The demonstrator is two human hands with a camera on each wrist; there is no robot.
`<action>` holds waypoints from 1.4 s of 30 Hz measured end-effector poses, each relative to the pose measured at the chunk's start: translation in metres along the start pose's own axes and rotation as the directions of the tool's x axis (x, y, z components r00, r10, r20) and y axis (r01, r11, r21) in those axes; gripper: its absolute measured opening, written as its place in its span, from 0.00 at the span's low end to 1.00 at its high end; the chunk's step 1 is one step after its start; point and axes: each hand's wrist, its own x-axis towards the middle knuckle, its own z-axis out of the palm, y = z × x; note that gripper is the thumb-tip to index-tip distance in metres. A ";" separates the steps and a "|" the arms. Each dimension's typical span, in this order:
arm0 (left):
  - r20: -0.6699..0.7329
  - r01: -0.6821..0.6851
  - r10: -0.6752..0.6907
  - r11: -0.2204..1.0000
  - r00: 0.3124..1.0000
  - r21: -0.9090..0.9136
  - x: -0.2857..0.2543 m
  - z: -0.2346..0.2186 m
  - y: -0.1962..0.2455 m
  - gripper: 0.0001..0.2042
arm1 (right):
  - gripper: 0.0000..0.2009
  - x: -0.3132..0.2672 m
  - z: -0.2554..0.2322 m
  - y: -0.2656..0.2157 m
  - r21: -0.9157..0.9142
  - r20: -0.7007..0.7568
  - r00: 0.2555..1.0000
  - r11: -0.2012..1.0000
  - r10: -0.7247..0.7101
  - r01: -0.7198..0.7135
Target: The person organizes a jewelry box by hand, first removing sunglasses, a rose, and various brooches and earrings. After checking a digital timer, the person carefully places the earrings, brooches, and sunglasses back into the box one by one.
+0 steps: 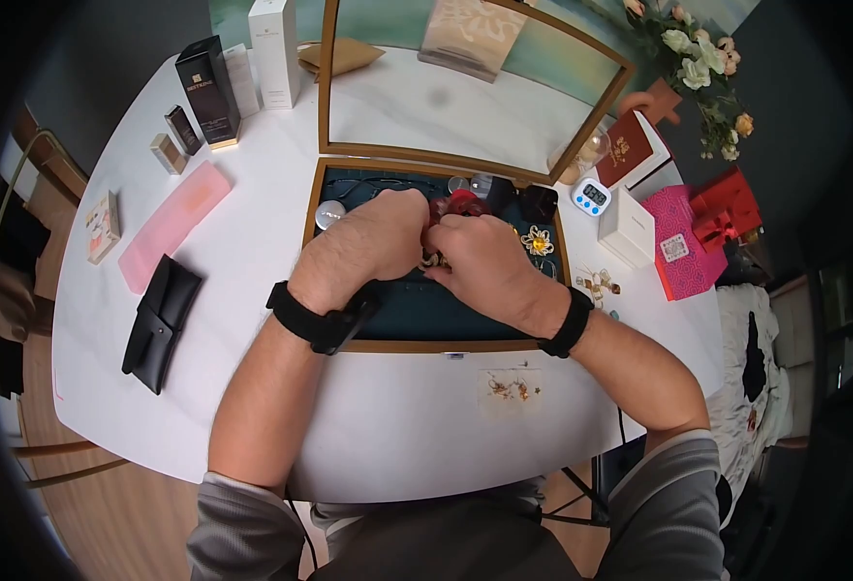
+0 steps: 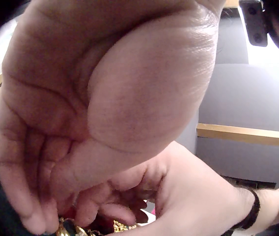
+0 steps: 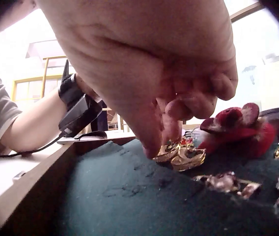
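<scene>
A home: flowers [image 1: 702, 70] by the table's [image 1: 262, 223] far right edge, cosmetics boxes [image 1: 210, 95] along its far left edge, wood floor [image 1: 97, 504] below, and, past the right edge, what looks like a bed [image 1: 773, 382].

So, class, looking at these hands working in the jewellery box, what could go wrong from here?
The open lid stands raised behind the left hand and right hand; if knocked, it might drop.
The gold jewellery that the right hand touches looks delicate and might bend.
Small gold trinkets lie in front of the box and could be brushed aside.
</scene>
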 end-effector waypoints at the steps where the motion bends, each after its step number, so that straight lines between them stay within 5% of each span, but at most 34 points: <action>1: 0.005 -0.004 0.004 1.000 1.000 0.000 0.000 0.000 0.000 0.10 | 0.15 -0.002 -0.003 0.003 0.016 -0.035 0.999 1.000 -0.020 0.021; 9: 0.024 0.031 -0.031 0.999 0.999 0.010 -0.002 -0.003 0.004 0.11 | 0.10 -0.025 -0.054 0.033 -0.041 -0.044 0.968 0.968 0.248 -0.249; 14: 0.028 0.010 -0.010 1.000 1.000 0.017 0.002 0.003 0.003 0.13 | 0.10 -0.051 -0.051 0.042 -0.057 -0.078 0.966 0.966 0.248 -0.253; 25: -0.072 -0.063 0.064 0.998 0.995 0.019 0.004 0.022 0.000 0.09 | 0.07 -0.040 -0.017 0.027 -0.023 -0.026 1.000 1.000 -0.003 0.002; 31: -0.253 -0.113 0.134 0.989 0.958 0.094 0.004 0.039 0.002 0.07 | 0.05 -0.028 -0.002 0.020 -0.033 0.012 0.999 0.999 -0.034 0.034; 42: -0.332 -0.101 0.147 0.983 0.932 0.152 0.004 0.045 0.011 0.02 | 0.03 -0.027 -0.003 0.019 -0.029 0.089 0.996 0.999 -0.013 0.016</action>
